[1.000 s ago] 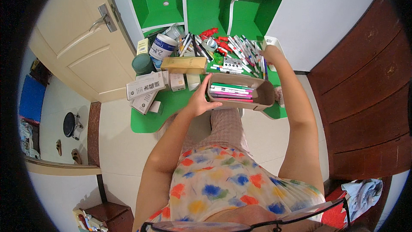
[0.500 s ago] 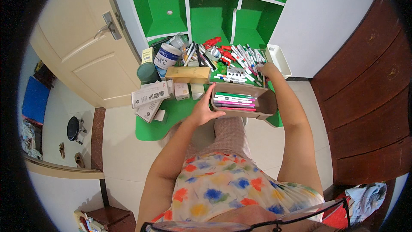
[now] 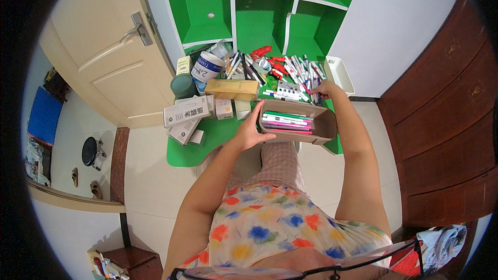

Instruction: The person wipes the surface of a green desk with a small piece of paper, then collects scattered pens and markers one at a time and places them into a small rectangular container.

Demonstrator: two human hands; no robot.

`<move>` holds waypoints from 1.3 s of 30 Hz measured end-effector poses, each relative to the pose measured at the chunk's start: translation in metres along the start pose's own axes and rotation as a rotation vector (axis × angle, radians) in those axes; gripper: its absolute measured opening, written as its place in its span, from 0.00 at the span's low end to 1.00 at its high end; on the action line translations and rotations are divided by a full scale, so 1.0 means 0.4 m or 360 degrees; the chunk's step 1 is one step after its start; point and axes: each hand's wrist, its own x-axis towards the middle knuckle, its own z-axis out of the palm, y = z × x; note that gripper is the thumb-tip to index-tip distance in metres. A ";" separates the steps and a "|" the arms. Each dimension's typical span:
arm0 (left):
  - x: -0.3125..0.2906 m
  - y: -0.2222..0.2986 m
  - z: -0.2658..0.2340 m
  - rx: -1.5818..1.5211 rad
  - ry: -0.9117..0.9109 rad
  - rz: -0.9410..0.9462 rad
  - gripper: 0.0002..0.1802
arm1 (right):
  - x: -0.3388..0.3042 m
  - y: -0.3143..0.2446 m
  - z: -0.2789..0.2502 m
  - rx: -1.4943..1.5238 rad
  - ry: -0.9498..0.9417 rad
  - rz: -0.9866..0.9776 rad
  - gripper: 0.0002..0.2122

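Wearer: pale short-sleeved top (image 3: 275,228) blotched red, blue, yellow, green; dusty-pink, finely patterned trousers (image 3: 280,166); dark thin-framed glasses (image 3: 334,269); left hand (image 3: 250,133) and right hand (image 3: 327,89) bare.

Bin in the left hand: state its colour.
The bin is plain greyish brown; the head view shows it best.

1. Bin (image 3: 324,136): plain taupe.
2. Markers (image 3: 286,123) inside the bin: green, white and magenta.
3. Tabletop (image 3: 179,156), spreading left of the bin: bright green.
4. Shelf unit (image 3: 262,26), beyond the bin: green panels edged in white.
5. Pens (image 3: 295,74), just beyond the bin: mostly white, some black or purple.
6. Figure (image 3: 261,52), behind the bin: red.
7. Long box (image 3: 232,89), left of and beyond the bin: gold.
8. Tub (image 3: 207,66), farther left beyond the bin: white, banded blue.
9. Tray (image 3: 340,75), right of and beyond the bin: white.
10. Shirt (image 3: 270,228), nearer than the bin: cream, blotched red, blue, yellow and green.
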 end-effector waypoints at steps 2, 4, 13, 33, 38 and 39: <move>-0.004 -0.012 0.000 0.0009 0.0029 -0.0002 0.60 | -0.013 -0.011 0.012 0.0060 -0.0018 -0.0026 0.17; -0.011 -0.025 -0.005 0.0009 0.0047 0.0007 0.60 | -0.034 -0.032 0.017 0.0078 -0.0060 -0.0038 0.17; -0.005 0.001 -0.003 0.0004 0.0035 0.0000 0.60 | -0.082 -0.057 -0.061 -0.0186 0.0094 -0.0182 0.15; -0.002 -0.025 0.004 0.0040 0.0064 0.0048 0.62 | -0.531 -0.302 0.118 -0.1959 -0.0296 -0.0986 0.12; 0.002 -0.019 0.001 0.0031 0.0024 0.0035 0.61 | -0.493 -0.273 0.189 -0.1978 -0.0300 -0.1021 0.11; 0.001 -0.015 0.000 0.0034 0.0027 0.0036 0.61 | -0.493 -0.276 0.196 -0.2025 -0.0379 -0.1101 0.11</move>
